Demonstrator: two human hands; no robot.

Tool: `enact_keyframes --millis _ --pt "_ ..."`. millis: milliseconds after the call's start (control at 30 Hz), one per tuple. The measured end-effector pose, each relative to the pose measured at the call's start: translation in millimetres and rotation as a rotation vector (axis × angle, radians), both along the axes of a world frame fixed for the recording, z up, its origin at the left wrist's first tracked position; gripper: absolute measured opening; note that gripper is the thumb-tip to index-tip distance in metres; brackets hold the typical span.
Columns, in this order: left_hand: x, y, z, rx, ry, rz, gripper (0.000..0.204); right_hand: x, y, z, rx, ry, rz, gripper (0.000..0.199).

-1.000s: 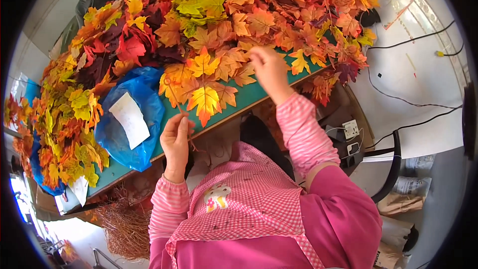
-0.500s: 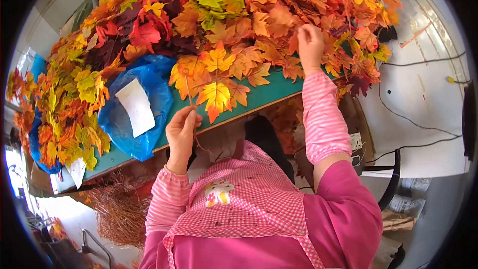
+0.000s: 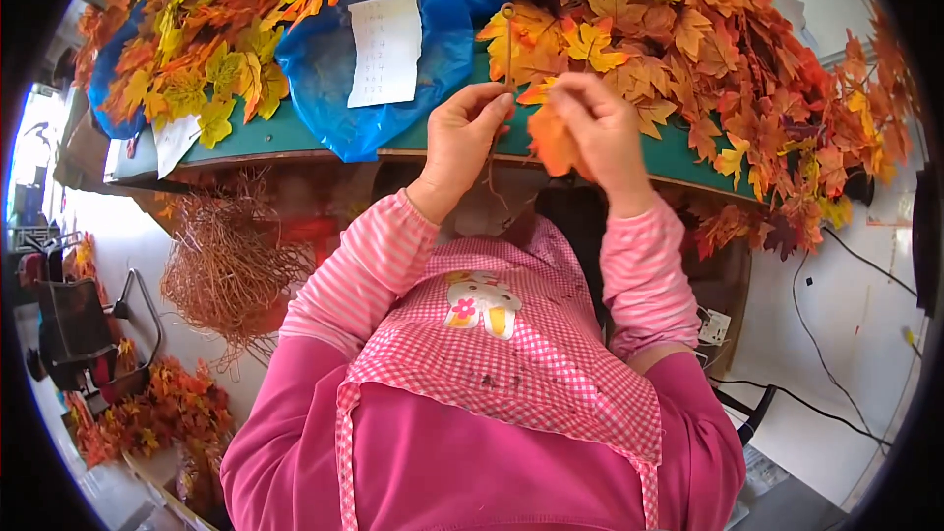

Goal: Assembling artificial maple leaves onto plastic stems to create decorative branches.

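Observation:
My left hand (image 3: 467, 143) pinches a thin brown stem (image 3: 509, 51) between thumb and fingertips. The stem stands upright, with a small loop at its top and a loose end trailing below the hand. Close beside it, my right hand (image 3: 602, 138) is closed on an orange artificial maple leaf (image 3: 554, 145), which hangs below the fingers. Whether leaf and stem touch, I cannot tell. Behind both hands, yellow-orange leaves (image 3: 595, 44) lie on the green table (image 3: 265, 138).
Heaps of artificial autumn leaves (image 3: 718, 49) cover the table's right and left. Between them sits a blue plastic bag (image 3: 324, 69) with a white paper slip (image 3: 385, 49) on it. A tangle of brown stems (image 3: 231, 270) hangs below the table's left edge. Cables (image 3: 831, 364) run at the right.
My right hand has come from the leaf heap to beside my left hand and now holds an orange leaf. The left hand still pinches the stem. The view has swung left.

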State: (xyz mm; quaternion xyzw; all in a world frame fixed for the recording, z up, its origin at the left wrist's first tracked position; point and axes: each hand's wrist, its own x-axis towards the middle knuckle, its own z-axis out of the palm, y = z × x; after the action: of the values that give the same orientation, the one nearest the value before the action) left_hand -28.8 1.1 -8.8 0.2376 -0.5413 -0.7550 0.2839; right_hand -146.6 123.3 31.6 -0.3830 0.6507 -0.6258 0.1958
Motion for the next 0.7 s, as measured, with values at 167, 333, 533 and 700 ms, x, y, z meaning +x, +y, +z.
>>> enact_keyframes --millis 167,333,533,700 --pt "0.4 0.3 -3.9 -0.171 0.029 0.021 0.020 17.0 -17.9 -32.5 -0.052 -0.216 0.054 0.009" --pt "-0.3 0.2 -6.8 -0.178 0.038 0.046 0.017 18.4 -19.1 -37.0 -0.072 -0.244 0.004 0.010" --pt "0.5 -0.4 -5.1 -0.226 0.029 0.038 0.017 19.2 -20.0 -38.8 -0.080 -0.229 0.000 0.010" --pt "2.3 4.5 -4.6 -0.253 0.026 0.025 0.016 22.5 -22.8 -45.9 -0.142 -0.249 -0.039 0.010"
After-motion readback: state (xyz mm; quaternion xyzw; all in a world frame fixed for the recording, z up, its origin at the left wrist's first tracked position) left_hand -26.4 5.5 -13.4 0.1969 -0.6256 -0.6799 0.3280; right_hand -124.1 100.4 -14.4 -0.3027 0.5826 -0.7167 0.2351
